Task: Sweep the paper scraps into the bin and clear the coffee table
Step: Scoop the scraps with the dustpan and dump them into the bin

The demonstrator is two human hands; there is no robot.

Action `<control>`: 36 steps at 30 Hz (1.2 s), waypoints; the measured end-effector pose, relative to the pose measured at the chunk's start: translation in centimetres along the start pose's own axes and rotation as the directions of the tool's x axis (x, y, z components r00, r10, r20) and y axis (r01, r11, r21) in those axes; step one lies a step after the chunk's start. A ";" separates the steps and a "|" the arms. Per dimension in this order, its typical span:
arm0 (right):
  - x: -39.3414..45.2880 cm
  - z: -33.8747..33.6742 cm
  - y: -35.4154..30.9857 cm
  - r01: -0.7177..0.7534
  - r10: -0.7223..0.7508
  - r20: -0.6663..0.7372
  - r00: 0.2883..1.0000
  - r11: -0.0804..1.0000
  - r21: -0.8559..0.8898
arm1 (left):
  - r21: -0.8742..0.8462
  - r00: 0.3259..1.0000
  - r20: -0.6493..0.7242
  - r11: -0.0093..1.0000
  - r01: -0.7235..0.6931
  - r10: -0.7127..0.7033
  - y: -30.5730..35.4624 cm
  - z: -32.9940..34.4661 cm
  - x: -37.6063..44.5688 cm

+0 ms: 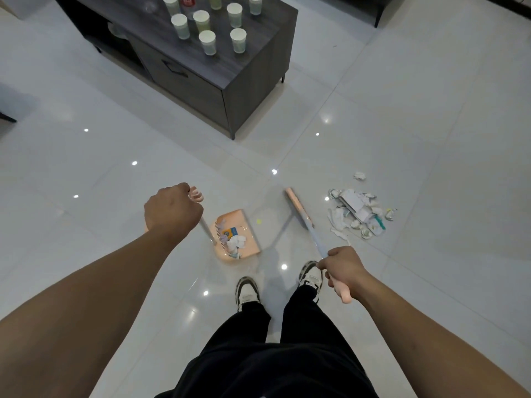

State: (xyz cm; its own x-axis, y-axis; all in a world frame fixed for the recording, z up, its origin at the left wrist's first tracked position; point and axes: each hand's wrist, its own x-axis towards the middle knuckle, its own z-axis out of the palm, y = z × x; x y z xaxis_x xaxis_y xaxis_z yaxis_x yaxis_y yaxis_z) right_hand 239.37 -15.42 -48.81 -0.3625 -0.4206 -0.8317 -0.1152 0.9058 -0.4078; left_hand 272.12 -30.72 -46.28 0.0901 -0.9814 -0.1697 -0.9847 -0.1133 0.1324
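Peach plastic dustpan (237, 235) sits on the glossy tiled floor (431, 116) with a few scraps in it, its pole gripped by the left hand (171, 209). The right hand (343, 271) clasps the broom (300, 209) — its head lies between dustpan and paper scraps (357, 212). Paper cups (207, 42) crowd the dark tabletop (267, 35) beyond.

Open floor (431, 116) fills the right of the frame; the cabinet (201, 70) blocks the upper centre, cups (207, 42) crowding its surface.
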 end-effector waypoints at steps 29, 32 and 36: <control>1.1 2.4 -2.5 0.031 -0.044 0.152 0.987 0.996 0.087 | 0.020 0.988 -0.057 0.989 0.144 -0.143 -5.7 1.4 -5.7; 2.1 2.5 -1.4 0.031 -0.032 0.116 0.993 0.999 0.007 | 0.018 0.961 -0.077 0.964 0.266 -0.264 -7.5 0.9 -9.2; 2.2 3.6 0.4 0.034 -0.021 0.104 0.994 0.991 -0.126 | 0.005 0.921 -0.080 0.924 0.382 -0.381 -10.7 0.7 -14.2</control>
State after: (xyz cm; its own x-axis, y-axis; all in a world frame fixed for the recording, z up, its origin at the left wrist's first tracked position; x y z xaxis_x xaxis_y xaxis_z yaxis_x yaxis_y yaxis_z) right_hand 241.84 -16.20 -52.18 -0.2614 -0.4429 -0.8576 -0.2428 0.8901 -0.3856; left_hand 281.29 -15.48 -45.93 0.4698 -0.8734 -0.1282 -0.8762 -0.4791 0.0527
